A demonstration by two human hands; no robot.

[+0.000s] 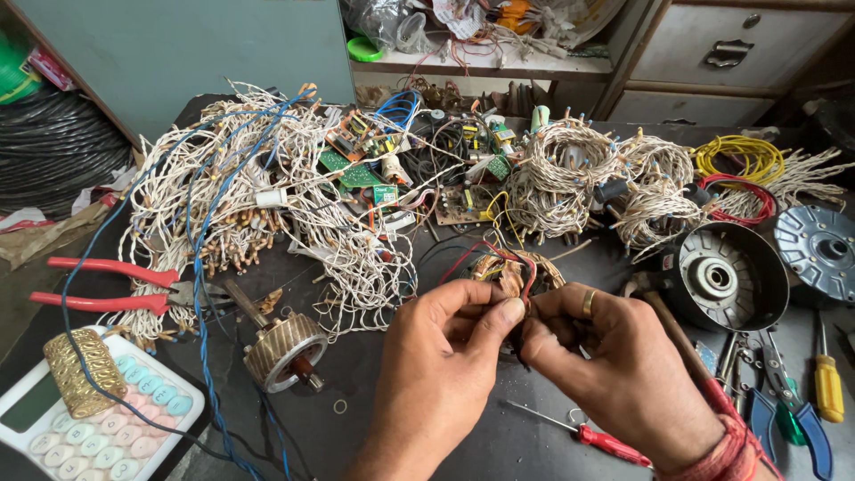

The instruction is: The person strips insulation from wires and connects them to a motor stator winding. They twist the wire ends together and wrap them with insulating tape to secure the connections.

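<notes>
My left hand (445,356) and my right hand (614,356) meet at the lower middle, fingertips pinched together on a small copper motor winding (512,267) with red and black leads. The winding rests on the dark worktable (374,419) just beyond my fingers, and my hands hide its near side. My right hand wears a gold ring and has red thread at the wrist.
A wound rotor (283,349), red-handled pliers (107,287) and a calculator (80,414) with a brass-coloured band lie at left. Tangled white wire bundles (267,196) and circuit boards fill the back. Motor housings (723,276), screwdrivers (828,383) and blue-handled pliers (784,410) sit at right.
</notes>
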